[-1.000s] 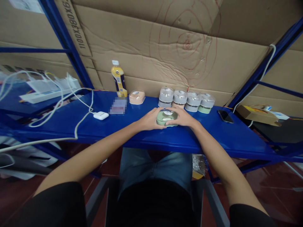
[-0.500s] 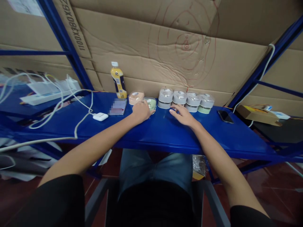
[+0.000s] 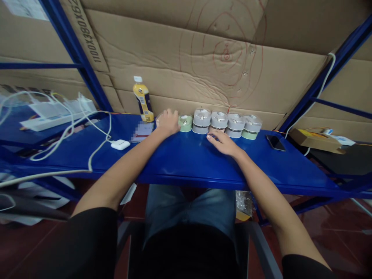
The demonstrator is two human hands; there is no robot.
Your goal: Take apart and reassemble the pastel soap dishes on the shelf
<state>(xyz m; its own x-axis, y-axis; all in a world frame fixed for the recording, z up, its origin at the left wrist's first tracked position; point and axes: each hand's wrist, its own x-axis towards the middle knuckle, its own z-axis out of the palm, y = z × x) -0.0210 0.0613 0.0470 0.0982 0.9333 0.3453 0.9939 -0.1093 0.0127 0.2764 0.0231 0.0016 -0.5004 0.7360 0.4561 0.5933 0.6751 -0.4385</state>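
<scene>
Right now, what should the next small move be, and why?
Probably firm the left hand around the pink case and draw it nearer: that hand covers the case, though its grip is hidden, while the right hand appears to hold nothing, in front of the stacked cases.

The blue tabletop looks to me like painted metal, smooth and glossy enough to throw back light. The cardboard on the far side is matt and creased. The green case and the stacked cases to its right seem smooth plastic, shiny and see-through on top. Nearer, the jeans are dull denim cloth.
</scene>
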